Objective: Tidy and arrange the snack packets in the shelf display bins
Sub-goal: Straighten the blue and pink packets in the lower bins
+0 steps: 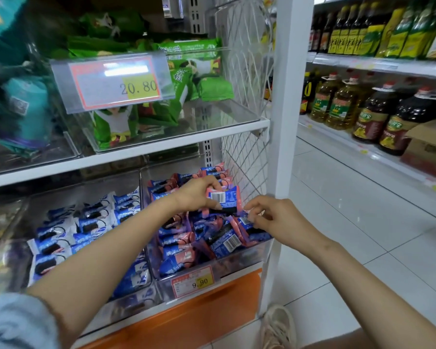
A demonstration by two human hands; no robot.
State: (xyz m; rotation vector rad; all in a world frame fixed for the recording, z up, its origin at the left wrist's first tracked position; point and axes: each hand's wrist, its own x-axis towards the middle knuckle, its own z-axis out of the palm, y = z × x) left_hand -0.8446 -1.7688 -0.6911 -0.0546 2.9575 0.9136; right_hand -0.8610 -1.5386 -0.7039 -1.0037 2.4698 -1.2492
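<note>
On the lower shelf, the left clear bin holds blue-and-white packets [86,230] lying in rough rows. Above and a little to the right, an upper bin of green packets [202,69] carries a price tag [116,81] reading 20.80.

The task's things are the blue-and-pink packets [179,253], heaped unevenly in the lower right bin [237,264], which has a 9.90 label [193,280] on its front.

The left hand [199,195] reaches over the middle of that heap and grips one raised packet [227,199] between thumb and fingers. Its barcoded back faces the camera and its long axis runs roughly left to right.

Just right of it and nearer, the right hand [269,217] has its fingers curled. The thumb and forefinger are drawn close at the pink edge of a packet on the heap's right side, but I cannot tell whether they actually pinch it.

The jumbled, face-down packets lie directly below and between the two hands, nearer the right one. That hand looks better placed to turn them while the left sets its packet down.

Further right are the wire mesh side panel [244,157] and shelves of oil bottles [342,102].
</note>
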